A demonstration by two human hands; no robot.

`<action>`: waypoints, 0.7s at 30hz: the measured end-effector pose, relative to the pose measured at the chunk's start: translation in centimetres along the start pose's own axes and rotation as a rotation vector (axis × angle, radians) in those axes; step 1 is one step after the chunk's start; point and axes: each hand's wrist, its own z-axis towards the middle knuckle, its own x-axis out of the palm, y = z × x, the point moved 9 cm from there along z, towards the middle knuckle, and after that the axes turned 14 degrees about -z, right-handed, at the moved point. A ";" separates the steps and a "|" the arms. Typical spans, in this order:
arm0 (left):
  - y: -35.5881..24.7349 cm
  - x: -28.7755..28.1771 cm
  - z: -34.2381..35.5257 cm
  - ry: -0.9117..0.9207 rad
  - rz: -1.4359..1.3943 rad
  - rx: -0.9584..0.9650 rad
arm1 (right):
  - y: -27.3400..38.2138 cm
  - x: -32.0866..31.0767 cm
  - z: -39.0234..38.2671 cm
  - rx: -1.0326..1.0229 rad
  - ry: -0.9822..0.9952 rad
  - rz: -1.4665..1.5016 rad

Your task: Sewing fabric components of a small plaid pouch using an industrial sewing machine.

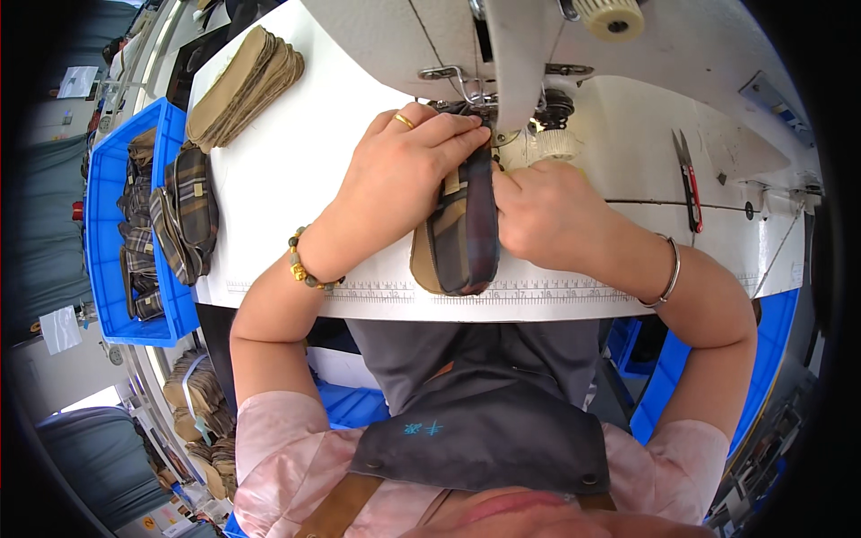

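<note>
Biggest first, from my remote seat: white table (296, 224) across the middle, pale sewing machine (646, 54) on its far side. Left, just beside the table, blue crate (100, 251) holding a batch of plaid pieces (137, 242). Far left on the table, a stack of tan soles (247, 90). Between stack and crate, at the table's left edge, loose plaid slippers (193, 211).

Main item: plaid slipper (462, 233), lying lengthwise at centre, far end up by the presser foot area, near end over the ruler marks; tan edge peeks out on its left.

Hands: left hand (390, 179) is palm down, fingers long and close together, pressing on the slipper's far end; thumb hidden, so I can't tell if it grips. Right hand (547, 215) is curled nearly closed against the slipper's right edge; tips hidden, can't confirm a pinch.

Smallest: red-handled snips (689, 184), right on the table, untouched.

Progress, my call: mid-batch. Crated pieces look done; this slipper looks partway through sewing, upper and sole lined up, how much seam is left I can't see. The stacked soles look unused.
</note>
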 end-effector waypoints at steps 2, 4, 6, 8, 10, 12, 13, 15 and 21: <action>-0.1 -0.2 0.0 0.044 -0.075 -0.031 | 0.0 -0.2 0.0 0.000 -0.005 0.016; -0.7 -1.0 -0.2 0.091 -0.185 -0.068 | 0.3 -0.8 0.1 0.029 -0.010 0.025; -1.4 -2.2 -0.4 0.141 -0.292 -0.107 | 0.6 -1.4 0.0 0.058 -0.017 0.037; -3.2 -3.0 -0.6 0.218 -0.348 -0.011 | 1.8 -1.6 -0.2 -0.036 -0.007 -0.001; -4.8 -3.0 -1.3 0.246 -0.280 -0.042 | 2.6 -1.6 -0.5 -0.056 0.016 -0.040; -5.4 -2.3 -2.1 0.245 -0.191 -0.101 | 3.2 -1.0 -0.5 -0.080 0.042 -0.079; -5.1 -2.2 -2.3 0.245 -0.192 -0.102 | 3.1 -1.4 -0.4 -0.053 -0.032 -0.108; -4.4 -1.6 -2.5 0.296 -0.069 -0.103 | 2.9 -2.0 -0.5 -0.027 -0.104 -0.135; -5.0 -0.6 -2.6 0.206 -0.115 -0.088 | 4.4 -2.7 -0.6 -0.078 0.023 -0.190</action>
